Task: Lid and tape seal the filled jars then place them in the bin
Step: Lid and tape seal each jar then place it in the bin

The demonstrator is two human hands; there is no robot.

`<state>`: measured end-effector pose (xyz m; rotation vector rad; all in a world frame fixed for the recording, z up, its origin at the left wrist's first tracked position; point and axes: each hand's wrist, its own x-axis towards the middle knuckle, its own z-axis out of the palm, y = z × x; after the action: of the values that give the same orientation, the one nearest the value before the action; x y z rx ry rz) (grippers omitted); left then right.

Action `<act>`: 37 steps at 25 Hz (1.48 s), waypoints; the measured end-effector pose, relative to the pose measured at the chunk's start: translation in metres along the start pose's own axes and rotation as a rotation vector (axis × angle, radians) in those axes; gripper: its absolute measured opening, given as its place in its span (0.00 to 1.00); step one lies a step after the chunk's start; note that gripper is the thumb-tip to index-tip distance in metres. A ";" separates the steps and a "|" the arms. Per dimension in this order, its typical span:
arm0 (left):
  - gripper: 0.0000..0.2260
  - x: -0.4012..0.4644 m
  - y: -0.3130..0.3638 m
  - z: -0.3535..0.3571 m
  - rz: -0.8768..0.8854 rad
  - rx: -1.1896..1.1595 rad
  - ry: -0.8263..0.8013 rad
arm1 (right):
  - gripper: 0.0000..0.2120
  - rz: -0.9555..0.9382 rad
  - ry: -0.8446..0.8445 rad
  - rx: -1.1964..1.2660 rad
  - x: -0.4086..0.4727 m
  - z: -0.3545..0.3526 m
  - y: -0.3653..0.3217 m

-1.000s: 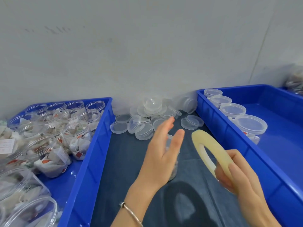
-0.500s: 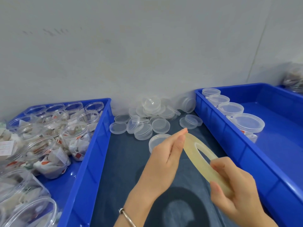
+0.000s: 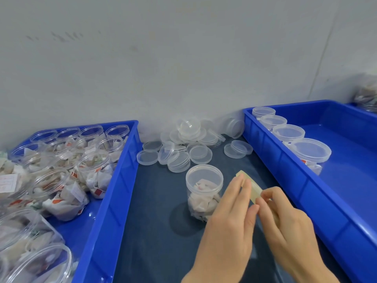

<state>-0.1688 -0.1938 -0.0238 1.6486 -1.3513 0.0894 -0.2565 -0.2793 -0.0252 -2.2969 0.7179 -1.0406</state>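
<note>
The right hand (image 3: 285,219) has its grip closed on the tape roll (image 3: 250,183), thumb and forefinger pinching its rim. The left hand (image 3: 228,227) lies against the roll with fingers straight, fingertips (image 3: 241,178) touching its top edge. Just left of both hands a lidded filled jar (image 3: 203,190) stands upright on the dark blue tabletop (image 3: 155,221). Loose clear lids (image 3: 183,148) are heaped near the grey wall (image 3: 183,58). A blue bin of open filled jars (image 3: 106,201) flanks the left side; a blue bin (image 3: 346,180) holding four lidded jars (image 3: 306,152) along its near wall flanks the right, leaving a narrow lane between.
</note>
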 end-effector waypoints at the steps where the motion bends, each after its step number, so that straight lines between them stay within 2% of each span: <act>1: 0.22 -0.002 -0.001 0.004 0.026 0.027 0.047 | 0.19 0.015 0.001 0.033 -0.001 0.000 0.002; 4: 0.17 -0.004 -0.008 0.012 0.084 0.081 0.237 | 0.19 0.046 0.008 0.045 -0.005 0.000 0.003; 6: 0.11 -0.002 -0.012 0.009 0.050 0.013 0.333 | 0.18 0.033 0.015 -0.008 -0.007 0.001 0.002; 8: 0.06 0.000 -0.016 0.002 -0.027 -0.110 0.361 | 0.14 0.004 0.008 -0.067 -0.009 0.000 0.001; 11: 0.01 0.002 -0.018 -0.009 -0.116 -0.237 0.290 | 0.14 -0.054 0.011 -0.136 -0.011 -0.004 -0.002; 14: 0.02 0.004 -0.015 -0.014 -0.044 -0.131 0.217 | 0.14 -0.118 0.027 -0.163 -0.010 -0.006 -0.006; 18: 0.09 0.001 -0.006 -0.010 -0.012 -0.046 0.079 | 0.16 -0.060 0.037 -0.198 -0.007 -0.005 -0.005; 20: 0.08 -0.002 -0.003 -0.009 -0.052 -0.093 0.029 | 0.17 -0.030 0.038 -0.216 -0.007 -0.004 -0.003; 22: 0.06 -0.004 -0.002 -0.012 -0.165 -0.251 0.008 | 0.17 -0.019 0.035 -0.225 -0.007 -0.004 -0.002; 24: 0.14 -0.004 -0.006 -0.017 -0.280 -0.444 -0.044 | 0.17 -0.016 0.039 -0.223 -0.007 -0.004 -0.002; 26: 0.24 -0.005 -0.010 -0.021 -0.275 -0.435 -0.079 | 0.17 -0.023 0.047 -0.219 -0.008 -0.005 -0.002; 27: 0.26 -0.004 -0.010 -0.021 -0.245 -0.385 -0.093 | 0.17 -0.026 0.048 -0.219 -0.008 -0.005 -0.002; 30: 0.22 -0.003 -0.009 -0.020 -0.179 -0.294 -0.048 | 0.17 -0.032 0.052 -0.233 -0.008 -0.004 -0.002; 34: 0.06 -0.001 -0.010 -0.019 -0.140 -0.282 0.047 | 0.15 -0.051 0.040 -0.270 -0.010 -0.006 -0.003; 37: 0.03 0.000 -0.008 -0.020 -0.091 -0.202 0.060 | 0.15 -0.054 0.045 -0.284 -0.010 -0.007 -0.004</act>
<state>-0.1529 -0.1807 -0.0175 1.5217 -1.1977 -0.0493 -0.2669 -0.2715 -0.0239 -2.5524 0.8750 -1.0758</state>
